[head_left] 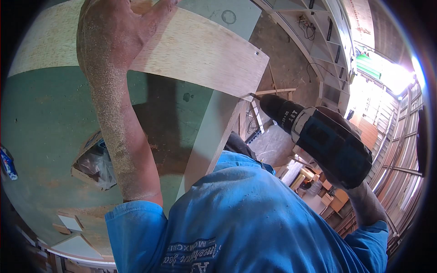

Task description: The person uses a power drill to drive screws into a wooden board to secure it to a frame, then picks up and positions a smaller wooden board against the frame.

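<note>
My left hand [109, 34], dusted with sawdust, rests on a pale wooden board [200, 59] with the thumb stretched out along it. The other fingertips run out of the picture at the top. In my right hand [334, 120] is a dark cordless drill [334, 145], held sideways with its chuck facing the board. The bit's tip [253, 95] meets the board's right end at its near corner. A small screw head [256, 53] shows at the far corner of that end. Below the board's end, a light panel edge [223, 141] runs back toward my body.
A dusty green work surface [45, 118] carries a small open carton [95, 161] with clear plastic inside and a blue packet [8, 164]. White-and-wood offcuts [75, 241] lie at lower left. White cabinet frames [314, 27] stand at upper right. Wood scraps [327, 195] are piled beyond my right arm.
</note>
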